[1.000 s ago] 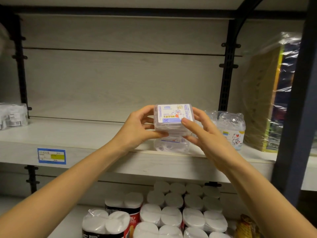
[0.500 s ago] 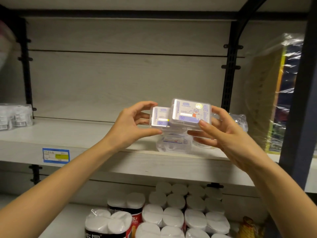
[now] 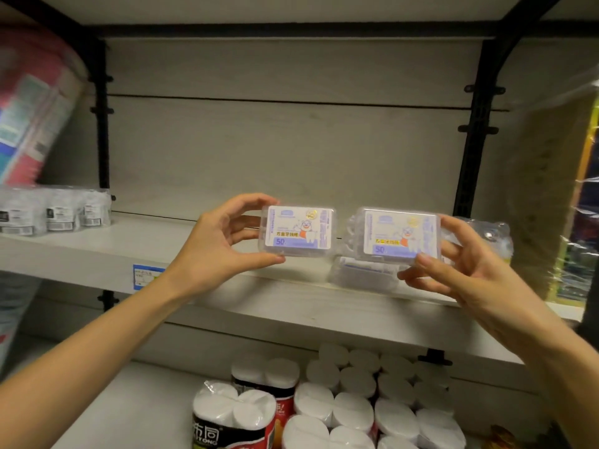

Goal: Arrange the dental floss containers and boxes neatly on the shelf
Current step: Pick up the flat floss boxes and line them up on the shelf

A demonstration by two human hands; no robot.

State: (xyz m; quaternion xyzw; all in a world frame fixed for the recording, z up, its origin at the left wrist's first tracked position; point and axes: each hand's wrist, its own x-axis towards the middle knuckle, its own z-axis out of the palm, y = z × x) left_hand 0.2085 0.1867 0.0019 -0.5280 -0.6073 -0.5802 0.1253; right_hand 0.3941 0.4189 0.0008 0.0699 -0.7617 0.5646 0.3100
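My left hand (image 3: 214, 251) grips a clear floss box (image 3: 298, 231) with a white and lilac label, held above the shelf board (image 3: 162, 251). A second, matching floss box (image 3: 398, 234) is gripped by my right hand (image 3: 466, 277) just to its right; the two boxes are apart. Below the right box another clear floss box (image 3: 363, 276) lies on the shelf. Behind my right hand stands a clear round floss container (image 3: 489, 234), partly hidden.
Wrapped small packs (image 3: 55, 210) sit at the shelf's left end, with a blurred pink package (image 3: 29, 105) above them. A plastic-wrapped yellow carton (image 3: 557, 189) stands at the right. Black uprights (image 3: 473, 131) frame the bay. Toilet-paper rolls (image 3: 340, 396) fill the lower shelf.
The two boxes, stacked together a second ago, have been pulled apart: my left hand carries one leftward, my right hand the other rightward. The camera has shifted left.
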